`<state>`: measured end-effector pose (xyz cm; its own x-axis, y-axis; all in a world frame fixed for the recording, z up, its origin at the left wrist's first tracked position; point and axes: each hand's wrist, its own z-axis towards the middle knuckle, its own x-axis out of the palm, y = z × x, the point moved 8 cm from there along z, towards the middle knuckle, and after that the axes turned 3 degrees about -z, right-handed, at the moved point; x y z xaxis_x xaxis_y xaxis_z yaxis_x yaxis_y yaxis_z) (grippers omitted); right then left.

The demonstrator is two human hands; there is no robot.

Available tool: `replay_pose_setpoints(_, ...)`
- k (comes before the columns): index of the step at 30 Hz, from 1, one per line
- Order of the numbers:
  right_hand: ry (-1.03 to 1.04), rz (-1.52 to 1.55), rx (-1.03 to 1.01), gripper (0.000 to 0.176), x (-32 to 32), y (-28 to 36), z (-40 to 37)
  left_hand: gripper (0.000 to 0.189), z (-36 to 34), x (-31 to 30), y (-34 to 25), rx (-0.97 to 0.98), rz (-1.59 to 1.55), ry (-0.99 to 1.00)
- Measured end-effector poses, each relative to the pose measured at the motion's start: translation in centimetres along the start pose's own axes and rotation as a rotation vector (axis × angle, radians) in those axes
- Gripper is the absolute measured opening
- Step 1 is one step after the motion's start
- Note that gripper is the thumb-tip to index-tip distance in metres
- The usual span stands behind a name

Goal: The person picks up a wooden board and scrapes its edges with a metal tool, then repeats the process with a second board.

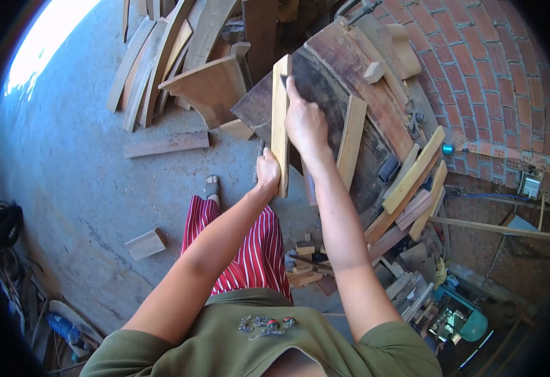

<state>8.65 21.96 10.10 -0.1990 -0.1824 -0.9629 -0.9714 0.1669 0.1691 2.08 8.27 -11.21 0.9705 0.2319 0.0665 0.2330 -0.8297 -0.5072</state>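
Note:
A pale wooden board [279,119], long and narrow, is held lengthwise in front of me over the edge of the dark workbench [325,78]. My left hand [267,169] is closed around its near end, on the left side. Higher up, my right hand [306,122] grips its right edge, with the index finger stretched towards the far end. A small dark spot or notch shows by that fingertip; I cannot make out which. The right hand's other fingers are partly hidden. Another pale wooden strip [351,141] lies on the bench to the right.
Curved planks [156,69] and a wide wooden panel [209,88] lean at the upper left. A flat board [167,144] and a wood block [146,244] lie on the concrete floor. More timber pieces [413,179] are stacked at right, near a brick wall [482,75] and a teal machine [473,323].

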Motion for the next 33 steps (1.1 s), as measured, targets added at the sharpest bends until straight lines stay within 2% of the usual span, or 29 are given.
replay_pose_setpoints(1, 0.001, 0.008, 0.012, 0.059, -0.4, 0.2, 1.1, 0.064, -0.2, 0.0, -0.3, 0.032, 0.0, -0.024)
replay_pose_setpoints(3, -0.073, 0.015, -0.028, 0.058, -0.9, 0.3, 4.2, 0.064, -0.1, 0.3, -0.1, -0.029, 0.003, 0.077)
replay_pose_setpoints(6, -0.069, 0.007, 0.002, 0.058, -0.7, 0.1, 3.8, 0.064, -0.2, 0.0, -0.4, 0.067, 0.019, -0.012)
replay_pose_setpoints(9, 0.005, -0.07, 0.014, 0.057, 0.0, 0.1, 0.3, 0.065, 0.1, 0.0, 0.1, 0.054, -0.021, -0.05)
replay_pose_setpoints(11, -0.026, -0.013, -0.001, 0.056, -0.3, 0.3, 1.3, 0.065, 0.3, -0.2, 0.8, 0.047, -0.003, -0.023)
replay_pose_setpoints(15, -0.074, -0.008, -0.011, 0.056, -0.5, 0.1, 3.5, 0.065, -1.5, 0.3, -1.3, 0.032, 0.014, 0.032)
replay_pose_setpoints(17, -0.069, -0.021, -0.005, 0.056, -0.6, 0.1, 2.7, 0.064, -0.8, -0.1, -0.9, 0.112, 0.045, -0.096)
replay_pose_setpoints(19, -0.004, -0.047, 0.018, 0.055, -0.1, 0.0, 1.0, 0.064, -1.0, -0.1, -0.8, 0.089, 0.003, -0.082)
replay_pose_setpoints(22, -0.027, -0.037, 0.021, 0.056, -0.6, 0.2, 3.6, 0.064, -2.2, 0.1, -1.8, 0.036, 0.027, 0.017)
replay_pose_setpoints(25, -0.081, -0.043, 0.007, 0.058, -1.1, 0.6, 3.2, 0.064, -0.5, 0.1, -0.7, 0.07, 0.0, -0.052)
replay_pose_setpoints(27, -0.009, -0.086, 0.008, 0.056, -0.3, 0.3, 1.4, 0.064, 0.2, 0.2, -0.7, 0.078, -0.006, -0.057)
replay_pose_setpoints(29, -0.027, -0.087, -0.007, 0.057, 0.2, 0.5, 1.8, 0.065, 0.2, 0.2, 0.3, 0.061, -0.027, -0.073)
replay_pose_setpoints(33, -0.071, -0.068, -0.009, 0.061, -0.6, 0.4, 2.9, 0.065, 0.1, 0.2, -1.4, 0.062, 0.028, -0.016)
